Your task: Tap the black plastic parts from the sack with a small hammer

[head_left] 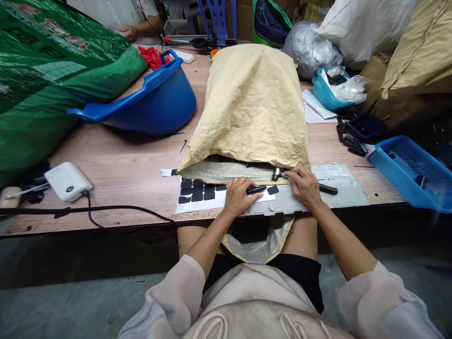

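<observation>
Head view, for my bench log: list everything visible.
Table: 1, brown, centre
Central sack: 1, tan, tabletop
Tub: 1, blue, left
Printed bag: 1, green, left
Boxy device: 1, white, front left
Rounded squares: many, black, front
Hammer: 1, silver and black, front
Slim piece: 1, black, front
Slotted tray: 1, blue, right
Co-worker: 1, white shirt, back
Clutter: uncountable, mixed, back and right
Left hand: 1, holding slim piece
Right hand: 1, holding hammer

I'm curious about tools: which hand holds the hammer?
The right hand, gripping the hammer, its metal head poking out; the left hand holds a slim black piece instead.
</observation>
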Action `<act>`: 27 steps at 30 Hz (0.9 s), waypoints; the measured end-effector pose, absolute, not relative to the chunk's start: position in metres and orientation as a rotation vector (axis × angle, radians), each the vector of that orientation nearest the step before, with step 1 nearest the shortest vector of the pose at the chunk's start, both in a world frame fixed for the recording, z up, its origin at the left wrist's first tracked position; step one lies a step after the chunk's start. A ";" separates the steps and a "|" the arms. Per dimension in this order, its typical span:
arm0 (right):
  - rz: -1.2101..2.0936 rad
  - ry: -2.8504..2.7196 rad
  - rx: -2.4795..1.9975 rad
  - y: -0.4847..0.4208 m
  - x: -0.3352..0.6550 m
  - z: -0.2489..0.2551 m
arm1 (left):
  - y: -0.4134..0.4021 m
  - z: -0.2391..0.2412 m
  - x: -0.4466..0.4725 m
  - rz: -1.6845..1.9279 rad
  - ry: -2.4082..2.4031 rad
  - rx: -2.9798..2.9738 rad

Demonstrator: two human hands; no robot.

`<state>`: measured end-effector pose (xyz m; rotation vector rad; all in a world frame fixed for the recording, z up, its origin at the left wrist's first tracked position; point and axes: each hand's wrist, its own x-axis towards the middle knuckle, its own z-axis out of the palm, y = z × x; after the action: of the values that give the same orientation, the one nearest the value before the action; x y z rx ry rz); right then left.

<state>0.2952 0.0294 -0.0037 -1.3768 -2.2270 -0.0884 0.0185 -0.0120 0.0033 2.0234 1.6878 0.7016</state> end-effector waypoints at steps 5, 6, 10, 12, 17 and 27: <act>-0.063 -2.228 -1.387 0.029 0.294 -0.002 | -0.011 0.000 0.016 0.709 1.669 2.025; -0.062 -2.227 -1.387 0.029 0.294 -0.001 | -0.011 0.000 0.016 0.704 1.666 2.026; -0.064 -2.227 -1.393 0.029 0.294 -0.001 | -0.011 -0.001 0.015 0.712 1.652 2.033; -0.053 -2.226 -1.404 0.029 0.294 -0.002 | -0.012 -0.002 0.015 0.727 1.647 2.040; -0.012 -2.232 -1.381 0.030 0.295 -0.002 | -0.012 -0.004 0.014 0.728 1.644 2.048; -0.008 -2.255 -1.396 0.030 0.297 -0.002 | -0.014 -0.002 0.016 0.702 1.661 2.067</act>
<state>0.2969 0.0301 -0.0019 -1.3961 -2.2546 -0.0082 0.0162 -0.0139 -0.0022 2.0672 1.6611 0.7019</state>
